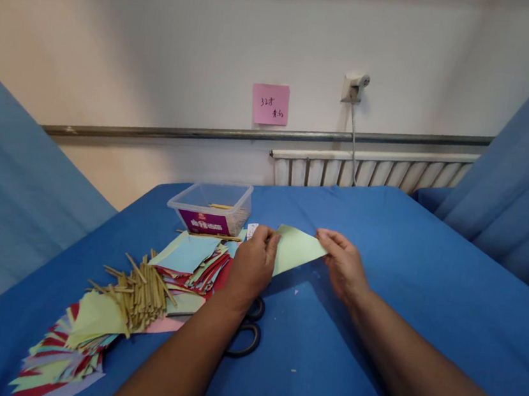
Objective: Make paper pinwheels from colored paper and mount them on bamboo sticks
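A pale green sheet of paper [297,250] is held up above the table between both hands. My left hand [257,258] is closed on its left edge, fingers partly hidden from me. The right corner is pinched by thumb and fingers of my right hand [343,265]. Below my left forearm lie black-handled scissors [247,340], their blades pointing left and partly covered by the arm. To the left sits a stack of coloured paper sheets [187,253], and beside it a pile of thin brown sticks [144,295].
A clear plastic box [210,207] with a purple label stands behind the paper stack. A fanned pile of coloured paper [61,359] lies at the front left. Small paper scraps dot the blue tablecloth [398,323]. Blue curtains [528,172] hang on both sides; a radiator [374,170] lines the wall.
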Available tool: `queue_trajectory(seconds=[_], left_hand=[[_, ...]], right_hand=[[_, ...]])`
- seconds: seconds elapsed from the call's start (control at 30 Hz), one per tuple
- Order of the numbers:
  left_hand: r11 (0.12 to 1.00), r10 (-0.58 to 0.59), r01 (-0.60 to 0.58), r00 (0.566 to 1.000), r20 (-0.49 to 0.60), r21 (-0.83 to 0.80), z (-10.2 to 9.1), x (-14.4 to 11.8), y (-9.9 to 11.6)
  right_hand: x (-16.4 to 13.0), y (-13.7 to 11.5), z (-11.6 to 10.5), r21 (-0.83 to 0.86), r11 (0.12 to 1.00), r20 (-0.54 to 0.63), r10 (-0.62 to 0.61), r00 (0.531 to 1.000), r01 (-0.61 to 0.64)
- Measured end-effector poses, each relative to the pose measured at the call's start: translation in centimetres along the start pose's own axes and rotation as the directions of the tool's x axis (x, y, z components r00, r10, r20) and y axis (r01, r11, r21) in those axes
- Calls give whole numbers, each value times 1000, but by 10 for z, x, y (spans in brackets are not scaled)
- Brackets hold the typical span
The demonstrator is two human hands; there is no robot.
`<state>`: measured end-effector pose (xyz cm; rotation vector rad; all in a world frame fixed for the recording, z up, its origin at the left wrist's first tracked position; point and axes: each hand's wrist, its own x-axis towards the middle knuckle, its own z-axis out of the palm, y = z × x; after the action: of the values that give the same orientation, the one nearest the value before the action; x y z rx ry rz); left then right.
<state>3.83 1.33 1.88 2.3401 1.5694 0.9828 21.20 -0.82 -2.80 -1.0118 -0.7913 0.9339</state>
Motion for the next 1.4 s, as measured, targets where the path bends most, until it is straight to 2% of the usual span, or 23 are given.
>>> queue_trajectory(seconds=[0.03, 0.07, 0.1, 0.17, 0.23, 0.3, 0.37, 0.47, 0.5, 0.53, 0.57, 0.63, 0.7, 0.77, 0.83, 1.03, 1.2, 1.4], left_hand=[[999, 23, -24, 999, 40, 31, -1, 1, 0], [997, 43, -49, 995, 87, 67, -1, 1, 0], [992, 59, -73, 989, 135, 101, -1, 1, 1], [982, 83, -116, 973, 217, 146, -1, 0, 2], [977, 100, -143, 961, 257, 155, 0, -1, 3], [980, 112, -147, 963, 246, 131, 1, -1, 3], [990, 116, -129, 975, 187, 60, 2, 0, -1], [976, 52, -45, 998, 26, -213, 7, 4, -8], [933, -24, 13, 999, -27, -359, 9, 5, -9], [850, -131, 82, 990, -57, -520, 12, 6, -9], [728, -243, 147, 969, -52, -670, 16, 6, -7], [456, -375, 246, 925, 66, -855, 23, 3, 1], [279, -335, 344, 910, 245, -897, 31, -4, 12], [205, -274, 433, 886, 373, -878, 37, -13, 23], [181, -294, 475, 862, 414, -861, 41, -19, 29], [170, -471, 433, 825, 313, -885, 37, -14, 18], [76, -552, 325, 801, 232, -943, 22, -1, 1], [-13, -659, 169, 740, 135, -986, 10, 12, -12]], right_hand=[[7, -5, -7, -147, 985, -29, -99, 995, 94], [12, -9, -13, -314, 928, 15, -207, 978, 201], [14, -13, -17, -447, 839, 118, -288, 950, 310], [13, -14, -19, -571, 693, 341, -287, 895, 440], [7, -10, -15, -608, 658, 435, -191, 880, 443], [1, -3, -10, -628, 676, 406, -138, 903, 386], [1, 2, -7, -616, 714, 324, -156, 933, 334], [9, 6, -9, -575, 764, 151, -254, 955, 294], [12, 7, -10, -570, 770, 84, -292, 953, 286], [15, 7, -11, -569, 773, 20, -328, 945, 280], [17, 7, -11, -568, 776, -36, -357, 933, 275], [18, 7, -10, -552, 791, -112, -385, 916, 265], [15, 7, -5, -528, 806, -131, -387, 913, 266], [8, 6, 0, -513, 812, -108, -384, 917, 279], [1, 5, 5, -504, 811, -69, -381, 922, 298], [-2, 4, 6, -465, 835, -45, -354, 934, 294], [2, 6, 5, -493, 823, -61, -357, 932, 283], [7, 5, -1, -501, 826, -121, -361, 925, 257]])
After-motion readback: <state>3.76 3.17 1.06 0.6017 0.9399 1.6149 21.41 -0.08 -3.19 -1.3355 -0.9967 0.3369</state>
